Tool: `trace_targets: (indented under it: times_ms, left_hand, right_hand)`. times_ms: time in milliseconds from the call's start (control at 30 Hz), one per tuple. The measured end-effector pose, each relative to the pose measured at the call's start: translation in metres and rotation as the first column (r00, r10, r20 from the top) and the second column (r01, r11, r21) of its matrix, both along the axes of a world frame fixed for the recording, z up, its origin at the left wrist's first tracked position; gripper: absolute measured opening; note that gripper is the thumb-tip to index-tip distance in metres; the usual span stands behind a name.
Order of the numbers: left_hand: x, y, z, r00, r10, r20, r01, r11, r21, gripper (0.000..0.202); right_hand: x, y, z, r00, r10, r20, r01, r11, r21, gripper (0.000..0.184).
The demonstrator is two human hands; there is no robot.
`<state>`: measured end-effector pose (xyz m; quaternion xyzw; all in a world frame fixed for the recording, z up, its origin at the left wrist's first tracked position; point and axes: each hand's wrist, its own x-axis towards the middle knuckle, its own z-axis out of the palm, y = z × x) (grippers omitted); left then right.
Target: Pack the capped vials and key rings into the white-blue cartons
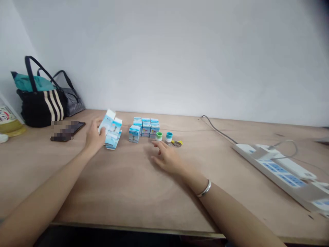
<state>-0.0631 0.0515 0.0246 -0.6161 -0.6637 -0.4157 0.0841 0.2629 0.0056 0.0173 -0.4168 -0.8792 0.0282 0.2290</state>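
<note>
Between the thumb and fingers of my left hand (95,136) is a flattened blue-and-white carton (107,122), raised off the table. Beneath it lies another flat carton (113,140). My right hand (167,158) is open, fingers apart, just in front of a small bottle with a green cap (159,135); I cannot tell whether they touch. Beside that stands a bottle with a blue cap (169,136). Some small yellow-edged items (177,143) lie to its right, too blurred to name. Several made-up small boxes (146,128) stand grouped behind, with one box (134,133) at their front left.
A phone (69,132) lies at the left, near a black striped bag (42,106) and a grey striped bag (73,99). A bottle of yellow liquid (10,125) stands at the far left. A white power strip (272,171) with cables spans the right side.
</note>
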Motion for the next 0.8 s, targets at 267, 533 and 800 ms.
trace_targets:
  times_ms: [267, 533, 800]
  left_hand:
    - [-0.004, 0.002, -0.017, 0.962, 0.011, -0.272, -0.107, 0.934, -0.341, 0.032]
    - [0.038, 0.002, 0.018, 0.894, -0.303, -0.331, 0.313, 0.949, -0.023, 0.027]
    - [0.104, 0.012, 0.015, 0.94, -0.239, -0.243, 0.201, 0.965, -0.169, 0.059]
  right_hand:
    - [-0.001, -0.001, 0.0, 0.996, -0.013, 0.088, 0.012, 1.0, 0.01, 0.042]
    - [-0.002, -0.003, 0.002, 0.994, -0.001, 0.106, -0.003, 0.999, 0.033, 0.031]
    - [-0.002, -0.004, 0.001, 0.993, 0.026, 0.116, -0.032, 0.998, 0.051, 0.022]
